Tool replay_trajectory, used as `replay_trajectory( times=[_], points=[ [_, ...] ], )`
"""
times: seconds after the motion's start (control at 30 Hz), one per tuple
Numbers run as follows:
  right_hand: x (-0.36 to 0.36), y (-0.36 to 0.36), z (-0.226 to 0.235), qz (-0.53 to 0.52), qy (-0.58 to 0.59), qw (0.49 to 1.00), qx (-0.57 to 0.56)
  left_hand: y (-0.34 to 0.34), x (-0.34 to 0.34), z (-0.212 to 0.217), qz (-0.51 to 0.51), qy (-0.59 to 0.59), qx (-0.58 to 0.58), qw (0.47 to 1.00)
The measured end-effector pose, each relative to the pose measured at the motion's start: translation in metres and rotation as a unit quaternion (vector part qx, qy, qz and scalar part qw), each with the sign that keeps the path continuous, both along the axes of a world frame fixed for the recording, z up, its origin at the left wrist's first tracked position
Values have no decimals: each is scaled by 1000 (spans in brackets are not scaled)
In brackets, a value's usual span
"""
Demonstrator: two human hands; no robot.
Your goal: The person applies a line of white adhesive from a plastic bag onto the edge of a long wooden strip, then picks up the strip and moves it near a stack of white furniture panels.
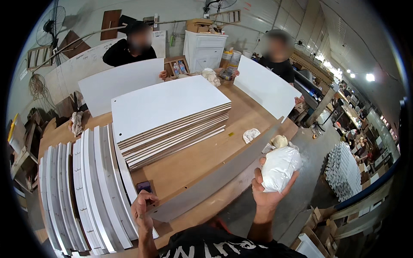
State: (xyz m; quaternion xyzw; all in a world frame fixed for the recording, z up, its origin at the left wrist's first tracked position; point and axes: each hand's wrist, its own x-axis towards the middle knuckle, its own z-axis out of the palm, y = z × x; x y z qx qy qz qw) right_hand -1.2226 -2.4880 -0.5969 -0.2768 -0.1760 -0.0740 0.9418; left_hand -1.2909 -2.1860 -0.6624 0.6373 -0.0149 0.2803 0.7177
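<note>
My left hand (144, 209) is closed round the near left end of a long white panel (215, 182), which stands on its edge along the near side of the table. Small holes show along the panel's top edge. In my right hand (269, 191), raised beyond the panel's right part, is a white plastic bag (280, 168), puffed out and resting on the palm with the fingers curled round it. Behind the bag is a cream-coloured wad (279, 141), partly hidden. A crumpled white cloth (251, 135) lies on the brown table (180, 159) beyond the panel.
A stack of white boards (172, 109) fills the table's middle. Several white strips (94, 185) stand upright at the left. A dark phone (144, 186) lies near my left hand. Across the table, two people hold a white board (122, 86) and another white board (266, 86).
</note>
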Motion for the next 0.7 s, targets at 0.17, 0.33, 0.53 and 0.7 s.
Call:
replay_trajectory(
  times=[0.17,0.33,0.53,0.7],
  points=[
    [2,13,-1,5,19,1000,11,0,-2,-1,17,5,3,1000],
    [11,28,-8,3,31,999,-21,1,0,-1,23,38,10,999],
    [17,61,-13,-12,51,997,-57,3,0,-11,-23,-24,14,999],
    [25,94,-19,38,55,994,-86,15,-9,-19,-44,128,7,991]
  ],
)
